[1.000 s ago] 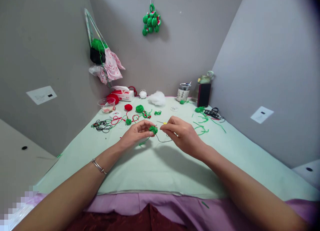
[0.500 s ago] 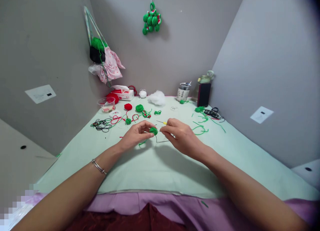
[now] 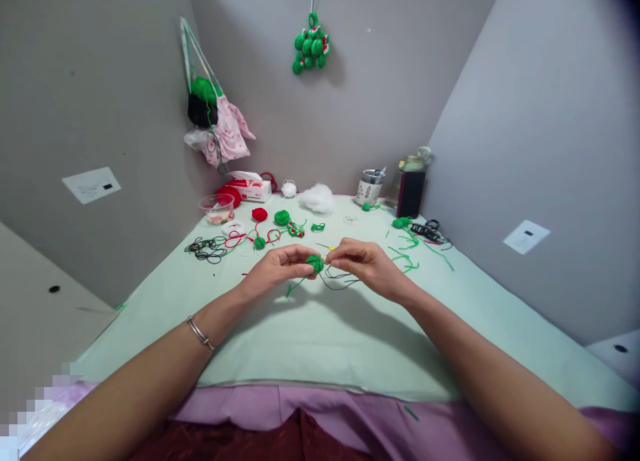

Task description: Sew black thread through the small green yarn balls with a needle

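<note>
My left hand (image 3: 277,268) pinches a small green crocheted piece (image 3: 315,262) between thumb and fingertips, just above the pale green table cover (image 3: 320,328). A green yarn tail hangs from it towards the table. My right hand (image 3: 367,264) is closed in a pinch right beside the green piece, on something thin that I cannot make out. A dark thread (image 3: 340,278) loops on the cover under my right hand. A silver bracelet (image 3: 200,332) sits on my left wrist.
Behind my hands lie red and green yarn balls (image 3: 281,216), black cord (image 3: 205,248), white stuffing (image 3: 316,197), a tin (image 3: 369,186), a tissue box (image 3: 249,186), a clear bowl (image 3: 216,208) and green yarn scraps (image 3: 407,244). A green crocheted bunch (image 3: 310,44) hangs on the back wall.
My right hand has moved left, closing in on the green piece, and the dark thread now lies in loops under it. The left hand keeps its pinch.
</note>
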`<control>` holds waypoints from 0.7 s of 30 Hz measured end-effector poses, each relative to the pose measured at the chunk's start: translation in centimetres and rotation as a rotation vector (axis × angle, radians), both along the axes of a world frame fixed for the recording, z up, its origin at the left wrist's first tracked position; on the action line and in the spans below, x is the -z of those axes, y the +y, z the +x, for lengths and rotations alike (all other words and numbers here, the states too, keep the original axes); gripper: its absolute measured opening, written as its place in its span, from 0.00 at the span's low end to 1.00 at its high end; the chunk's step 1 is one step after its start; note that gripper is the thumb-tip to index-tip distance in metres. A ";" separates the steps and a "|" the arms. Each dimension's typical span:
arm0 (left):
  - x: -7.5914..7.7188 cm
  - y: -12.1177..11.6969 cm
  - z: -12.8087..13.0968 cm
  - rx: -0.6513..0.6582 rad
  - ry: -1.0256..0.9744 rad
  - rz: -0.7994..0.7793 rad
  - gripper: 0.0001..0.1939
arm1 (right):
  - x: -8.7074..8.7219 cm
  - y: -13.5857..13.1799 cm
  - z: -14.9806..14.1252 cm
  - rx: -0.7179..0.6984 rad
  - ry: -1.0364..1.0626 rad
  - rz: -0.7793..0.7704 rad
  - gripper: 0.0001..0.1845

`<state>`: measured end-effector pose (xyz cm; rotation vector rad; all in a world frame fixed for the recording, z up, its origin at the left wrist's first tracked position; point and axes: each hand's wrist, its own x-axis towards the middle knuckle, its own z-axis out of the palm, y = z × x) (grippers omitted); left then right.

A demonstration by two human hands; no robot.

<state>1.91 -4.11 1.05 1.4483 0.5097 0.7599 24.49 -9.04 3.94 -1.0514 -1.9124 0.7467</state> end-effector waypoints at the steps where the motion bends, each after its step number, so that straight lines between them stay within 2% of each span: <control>1: 0.1 0.0 0.0 0.008 -0.001 0.006 0.16 | 0.0 0.1 0.1 -0.006 0.009 -0.002 0.11; 13: 0.2 -0.3 -0.1 0.124 0.026 -0.003 0.19 | -0.4 -0.1 0.6 -0.087 -0.045 0.030 0.14; 17: 0.3 -0.1 0.0 0.110 0.022 -0.014 0.18 | 0.0 -0.1 0.0 -0.020 -0.114 0.109 0.12; 21: 0.4 -0.1 0.1 0.069 -0.021 -0.051 0.18 | 0.4 -0.2 -0.9 0.125 -0.153 0.164 0.08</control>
